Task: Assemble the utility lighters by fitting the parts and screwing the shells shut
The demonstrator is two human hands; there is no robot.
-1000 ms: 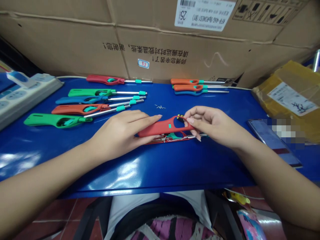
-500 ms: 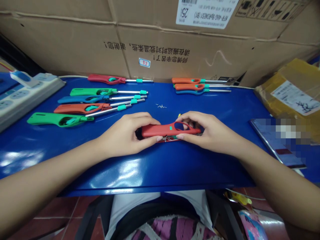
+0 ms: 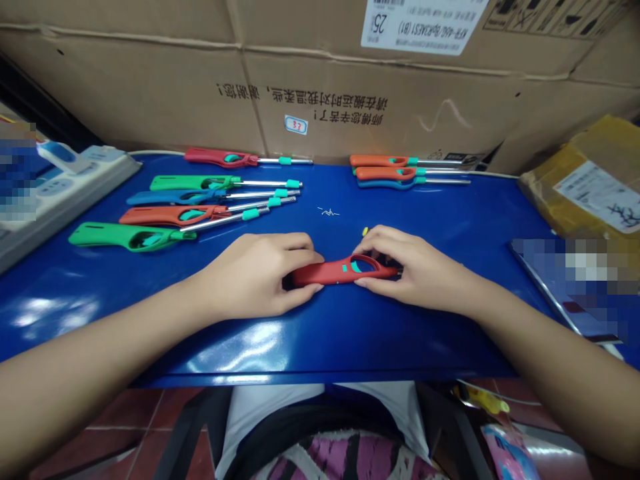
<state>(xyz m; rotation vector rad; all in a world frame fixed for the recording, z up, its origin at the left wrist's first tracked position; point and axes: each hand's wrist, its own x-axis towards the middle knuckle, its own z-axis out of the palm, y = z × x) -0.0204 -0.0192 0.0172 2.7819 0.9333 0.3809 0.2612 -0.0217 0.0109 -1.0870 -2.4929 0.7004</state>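
A red lighter body (image 3: 333, 272) with a turquoise trigger in its oval opening lies on the blue table (image 3: 310, 347), its halves together. My left hand (image 3: 255, 273) grips the body's left end between thumb and fingers. The other end, around the trigger opening, is pinched by my right hand (image 3: 417, 267). Just beyond the right fingers a small yellow piece (image 3: 365, 231) shows; the rest of it is hidden. Several thin white slivers (image 3: 329, 212) lie farther back.
Several long-necked lighters, among them a green one (image 3: 133, 237), lie at the back left. More, including an orange one (image 3: 385, 173), lie at the back right. A large carton (image 3: 175, 93) stands behind. A power strip (image 3: 75, 180) is left; a taped parcel (image 3: 575, 173) and a phone-like slab (image 3: 555, 293) are right.
The red upper shell has come down onto the lower half, so the gap with wires and inner parts no longer shows. Both hands still hold it. The view has shifted slightly.
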